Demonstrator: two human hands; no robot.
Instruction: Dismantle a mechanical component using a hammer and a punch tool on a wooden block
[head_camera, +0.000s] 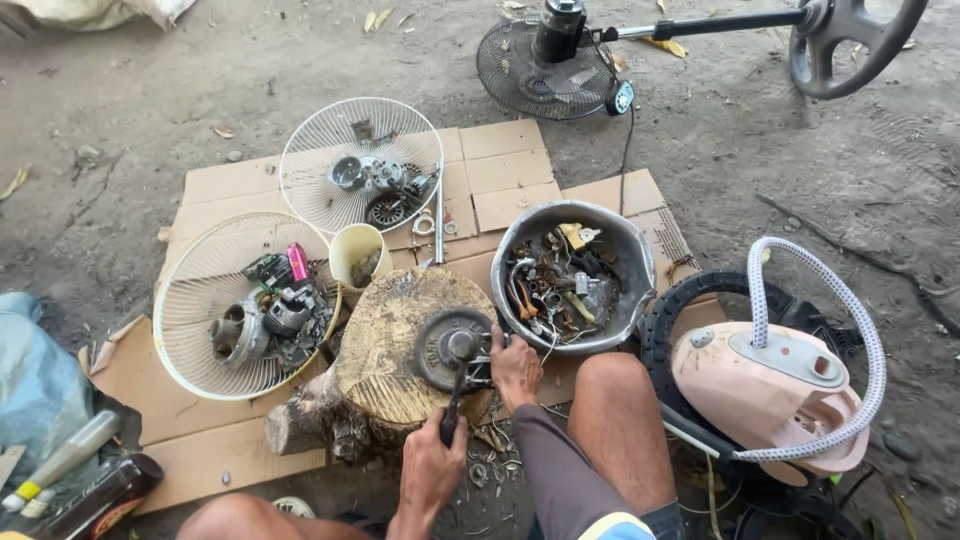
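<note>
As I crouch, two white fan guards (250, 300) hold parts.
My left hand (432, 468) fingers clamp a tool (455, 395); right hand (516, 368) fingers grip the round, dark, rusty motor plate (452, 348) on one stump (390, 370).

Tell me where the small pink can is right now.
In the head view, the small pink can lies at left of centre inside the cream fan guard among motor parts, just left of the cream plastic cup and beyond the tree stump.
</note>
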